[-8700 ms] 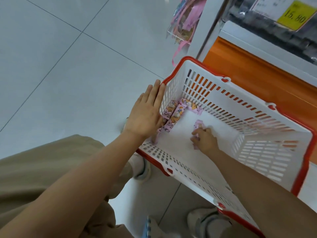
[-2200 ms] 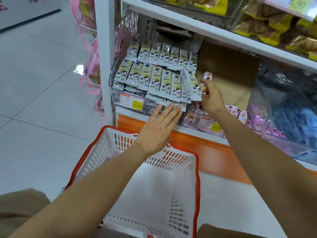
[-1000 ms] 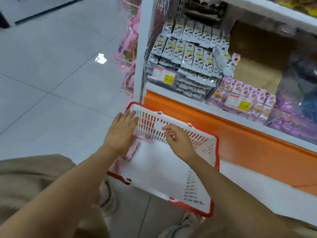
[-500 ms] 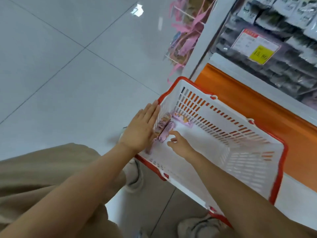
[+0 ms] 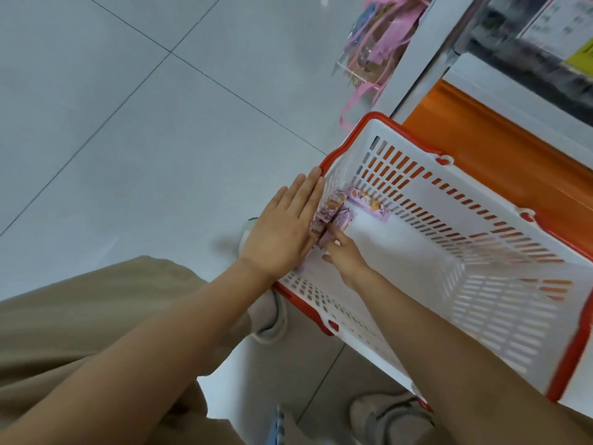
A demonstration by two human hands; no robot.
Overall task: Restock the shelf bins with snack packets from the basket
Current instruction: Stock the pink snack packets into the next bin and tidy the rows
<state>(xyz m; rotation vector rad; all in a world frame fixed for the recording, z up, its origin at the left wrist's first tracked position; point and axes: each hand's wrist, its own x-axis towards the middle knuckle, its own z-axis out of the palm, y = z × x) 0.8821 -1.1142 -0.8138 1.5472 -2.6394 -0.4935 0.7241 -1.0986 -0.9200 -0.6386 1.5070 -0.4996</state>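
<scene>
The right hand [image 5: 346,255] has its grip narrow, fingertips on a purple snack packet [image 5: 340,220] in the basket [image 5: 500,316] corner at frame centre; I cannot tell whether it is pinched yet. The left hand [image 5: 282,232] lies flat against the basket wall. This looks like the pickup step: next, pinch, lift, and carry it to the shelf [image 5: 513,91] at upper right.

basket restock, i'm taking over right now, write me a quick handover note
Left hand: open, flat against the left rim of the basket.
Right hand: inside the basket, fingers on one of the snack packets; grip unclear.
Done: basket nearly empty, about three packets in its far left corner.
Left: move those up to the shelf bins, barely in view.
</scene>
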